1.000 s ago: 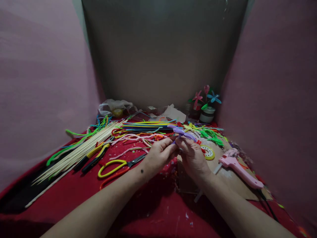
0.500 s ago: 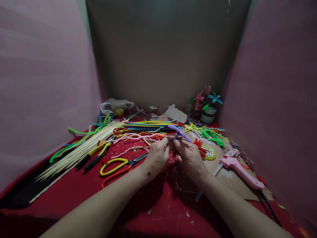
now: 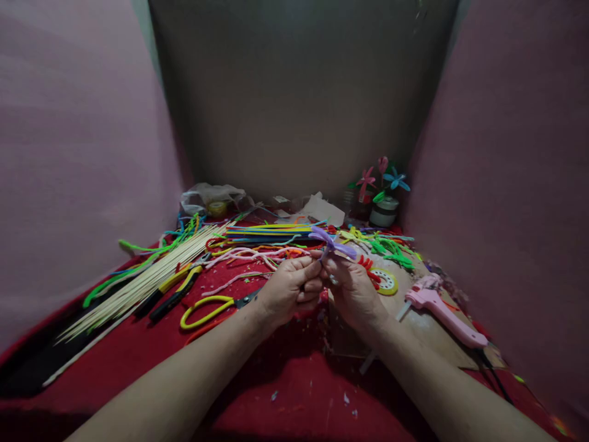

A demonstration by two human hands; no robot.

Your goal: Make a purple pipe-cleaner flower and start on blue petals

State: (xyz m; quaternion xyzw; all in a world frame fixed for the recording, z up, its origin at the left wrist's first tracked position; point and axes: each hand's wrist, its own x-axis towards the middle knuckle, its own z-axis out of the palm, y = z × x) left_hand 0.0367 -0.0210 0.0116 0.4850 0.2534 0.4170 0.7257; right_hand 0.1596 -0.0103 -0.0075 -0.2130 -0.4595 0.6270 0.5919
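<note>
Between my two hands, above the red cloth, is a purple pipe-cleaner flower [image 3: 332,244] with several looped petals pointing up and to the right. My left hand [image 3: 295,283] pinches it low down from the left, fingers curled. From the right, my right hand [image 3: 352,288] is closed on it too, thumb and fingertips near its base. The fingers hide the lower part of the flower. Just left of my left wrist lie scissors [image 3: 207,312] with yellow and orange handles, their blades partly covered by my hand.
Pliers [image 3: 177,290] and thin wooden sticks [image 3: 147,276] lie left, with pipe cleaners [image 3: 271,231] behind. A pink glue gun [image 3: 446,310] rests on cardboard [image 3: 414,344] at right, near a yellow ring-shaped spool [image 3: 385,281]. Finished flowers [image 3: 396,178] stand in a jar [image 3: 383,212] at back.
The purple flower has turned, so its petals now spread apart in view. My left fingers have curled in further below it. The whole view has shifted slightly.
</note>
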